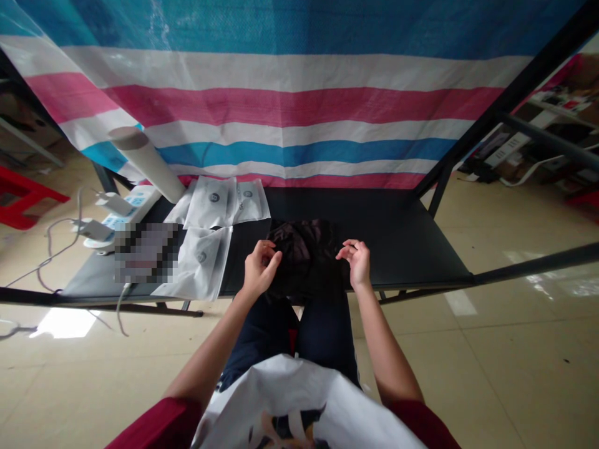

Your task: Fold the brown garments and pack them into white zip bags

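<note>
A crumpled black satiny garment (304, 255) lies at the near edge of the black table (397, 237), partly over my lap. My left hand (261, 269) has its fingers curled onto the garment's left side and seems to pinch the cloth. At the right side, my right hand (355, 262) hovers with its fingers apart, at the cloth's edge. Two white printed plastic bags (208, 202) (250, 201) lie at the back left of the garment, and a third (199, 262) lies nearer the front.
A cardboard tube (147, 163) leans at the table's back left, near a white power strip (135, 206) with plugged-in adapters and cables. A pixelated patch (145, 252) covers part of the table. A striped tarp (281, 106) hangs behind; a red stool (23, 196) stands on the tiled floor.
</note>
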Demonstrator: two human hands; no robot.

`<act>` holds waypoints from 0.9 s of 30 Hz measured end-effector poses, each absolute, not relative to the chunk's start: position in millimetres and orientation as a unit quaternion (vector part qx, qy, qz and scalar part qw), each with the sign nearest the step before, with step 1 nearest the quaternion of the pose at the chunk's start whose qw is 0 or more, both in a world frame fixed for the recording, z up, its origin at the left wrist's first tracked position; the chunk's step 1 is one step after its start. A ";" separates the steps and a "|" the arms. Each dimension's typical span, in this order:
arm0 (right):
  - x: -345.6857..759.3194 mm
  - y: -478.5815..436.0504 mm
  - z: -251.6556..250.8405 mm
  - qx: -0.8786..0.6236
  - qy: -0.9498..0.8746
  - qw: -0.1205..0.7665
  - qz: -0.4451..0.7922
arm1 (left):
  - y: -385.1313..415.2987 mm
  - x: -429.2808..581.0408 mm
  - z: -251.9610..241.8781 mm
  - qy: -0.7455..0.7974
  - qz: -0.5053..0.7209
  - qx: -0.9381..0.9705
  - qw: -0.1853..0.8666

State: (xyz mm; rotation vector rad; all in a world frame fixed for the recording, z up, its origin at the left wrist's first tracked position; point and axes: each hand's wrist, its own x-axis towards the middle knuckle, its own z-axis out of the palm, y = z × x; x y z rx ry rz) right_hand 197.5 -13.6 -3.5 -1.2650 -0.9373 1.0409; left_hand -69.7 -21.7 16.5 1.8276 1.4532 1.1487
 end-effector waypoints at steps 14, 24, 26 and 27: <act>187.6 -12.0 -12.0 -0.657 -0.627 0.370 0.196 | -26.7 -97.7 11.2 0.674 0.615 0.409 0.013; 180.2 -28.5 -27.5 -0.646 -0.716 0.252 0.082 | -60.6 -86.2 8.5 0.626 0.273 0.729 0.054; 176.7 -33.4 -31.5 -0.650 -0.730 0.204 0.058 | -58.0 -87.1 -5.9 0.640 0.207 0.739 0.025; 175.3 -34.6 -32.7 -0.654 -0.731 0.187 0.051 | -55.5 -90.1 -11.9 0.641 0.190 0.744 0.015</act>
